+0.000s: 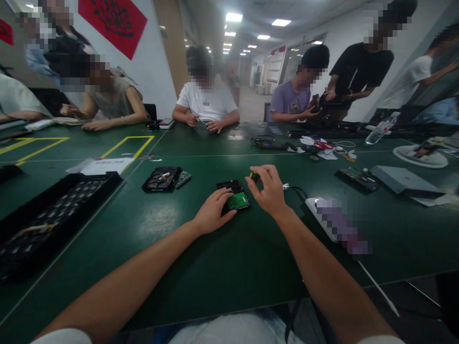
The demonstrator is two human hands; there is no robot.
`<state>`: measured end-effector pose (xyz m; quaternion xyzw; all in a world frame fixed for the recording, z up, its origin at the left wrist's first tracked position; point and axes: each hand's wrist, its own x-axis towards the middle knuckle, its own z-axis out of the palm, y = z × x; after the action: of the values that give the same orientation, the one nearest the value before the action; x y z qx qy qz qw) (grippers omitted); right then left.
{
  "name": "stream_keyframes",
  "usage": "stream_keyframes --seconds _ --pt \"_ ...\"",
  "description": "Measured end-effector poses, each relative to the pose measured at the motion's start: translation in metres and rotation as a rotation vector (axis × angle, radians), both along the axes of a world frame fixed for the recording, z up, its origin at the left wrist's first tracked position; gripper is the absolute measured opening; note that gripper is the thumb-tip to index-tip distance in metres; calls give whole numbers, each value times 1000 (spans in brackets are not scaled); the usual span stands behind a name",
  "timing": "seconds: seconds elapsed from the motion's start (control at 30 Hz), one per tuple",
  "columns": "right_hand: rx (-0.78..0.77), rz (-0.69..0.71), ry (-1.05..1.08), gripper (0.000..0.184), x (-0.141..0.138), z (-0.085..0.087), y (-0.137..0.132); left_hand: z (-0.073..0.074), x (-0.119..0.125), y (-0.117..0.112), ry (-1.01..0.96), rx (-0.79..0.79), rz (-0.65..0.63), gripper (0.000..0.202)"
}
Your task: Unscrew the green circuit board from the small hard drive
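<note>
In the head view a hard drive [238,201] with a green circuit board lies on the table in front of me. My left hand [216,209] grips its left side, fingers over the top and thumb along the near edge. Just right of the drive and raised above the table, my right hand [266,188] pinches a small black-and-yellow piece [255,176], which looks like a short tool handle. Fingers cover much of it, and I cannot make out a tip. Behind the drive's board, a black part [229,184] shows beyond my left fingers.
Left on the green table [179,258] stand a long black tray [53,215] and a black drive caddy [161,179] beside a small circuit board [183,179]. To the right are a white-edged device [321,220] with a cable, another drive [356,179] and a grey box [407,180]. People sit opposite.
</note>
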<state>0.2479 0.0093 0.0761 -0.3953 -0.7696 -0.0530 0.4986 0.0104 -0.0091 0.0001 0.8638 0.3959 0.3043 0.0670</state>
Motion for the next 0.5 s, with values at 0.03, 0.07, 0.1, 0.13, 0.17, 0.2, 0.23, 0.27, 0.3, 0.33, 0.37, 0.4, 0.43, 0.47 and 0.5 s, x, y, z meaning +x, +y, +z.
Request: stream_keyframes --seconds 0.03,0.07,0.1,0.13,0.17,0.2,0.23,0.27,0.3,0.33,0.37,0.4,0.43,0.47,0.5 --pt "1 -9 1 31 0 0 0 0 0 0 -9 2 12 58" --pt "5 -7 -1 32 0 1 -1 0 0 0 -14 5 24 59" --pt "11 6 -4 33 0 1 -1 0 0 0 -18 10 35 60" --pt "15 26 -7 35 0 1 -1 0 0 1 -20 13 45 61" --pt "18 49 -9 37 0 1 -1 0 0 1 -22 14 54 61" --pt "20 70 -9 39 0 1 -1 -1 0 1 -24 13 61 61" --pt "20 87 -9 41 0 1 0 -1 0 1 -27 12 67 62" --pt "22 96 -12 41 0 1 0 -2 0 1 -29 11 70 62" --pt "25 93 -15 40 0 1 0 -2 0 1 -29 11 71 61" --pt "28 78 -18 38 0 1 0 -2 -1 1 -25 11 70 60" --pt "30 53 -17 36 0 0 0 -2 -1 1 -21 12 68 59" --pt "30 25 -15 34 0 0 0 -2 -1 1 -14 13 67 58" --pt "29 1 -11 33 0 0 0 -2 -1 1 -7 12 65 56" --pt "28 -10 -9 32 0 0 1 -2 -1 1 0 12 62 55" --pt "26 -4 -10 33 0 0 1 -2 -1 1 4 12 60 53"
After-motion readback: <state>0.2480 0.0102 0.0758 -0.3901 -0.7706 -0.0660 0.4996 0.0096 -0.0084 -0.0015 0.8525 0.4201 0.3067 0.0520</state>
